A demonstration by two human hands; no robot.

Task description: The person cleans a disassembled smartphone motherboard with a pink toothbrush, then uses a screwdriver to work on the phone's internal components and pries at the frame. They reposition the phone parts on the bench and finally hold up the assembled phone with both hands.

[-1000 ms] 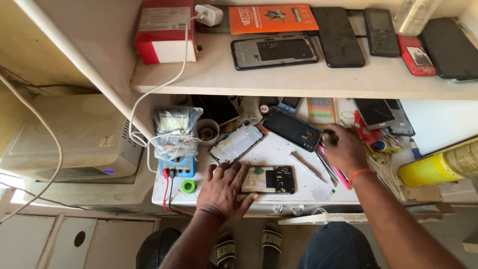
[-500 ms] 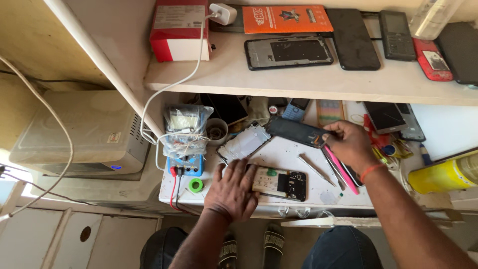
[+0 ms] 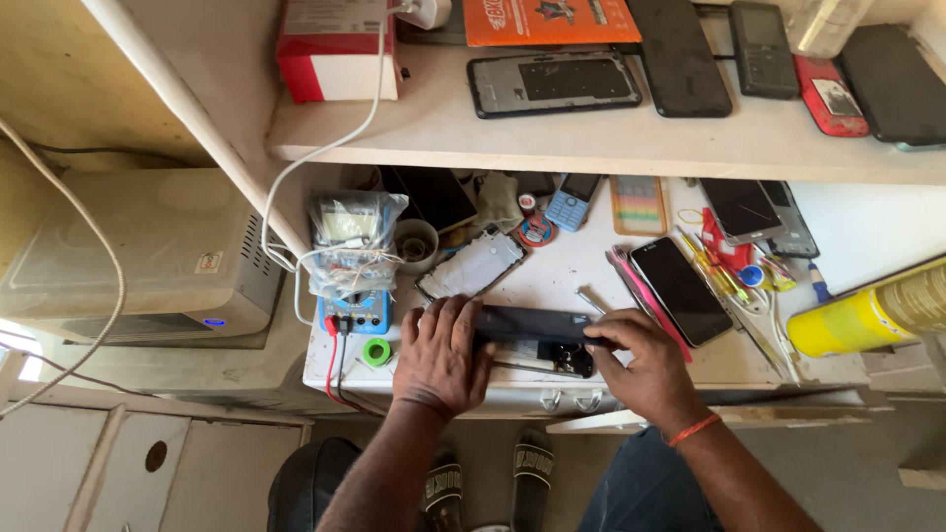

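Observation:
A dark phone (image 3: 532, 323) lies crosswise over an opened phone (image 3: 552, 361) with bare circuitry, at the front edge of the white worktop (image 3: 591, 276). My left hand (image 3: 443, 357) lies palm down at the dark phone's left end, fingers against it. At the right end, my right hand (image 3: 641, 369) grips it with thumb and fingers; an orange thread circles that wrist. Most of the opened phone is hidden under the dark one and my hands.
A blue multimeter (image 3: 355, 313) and green tape roll (image 3: 375, 351) sit left of my hands. A phone frame (image 3: 471, 266), black phone (image 3: 680, 291), pink tool (image 3: 629, 281) and yellow can (image 3: 867, 315) lie nearby. The shelf (image 3: 591, 148) above carries several phones and a red-white box (image 3: 335, 49).
My right hand has carried the dark phone from the back right of the worktop down onto the opened phone. My left hand has stayed at the opened phone.

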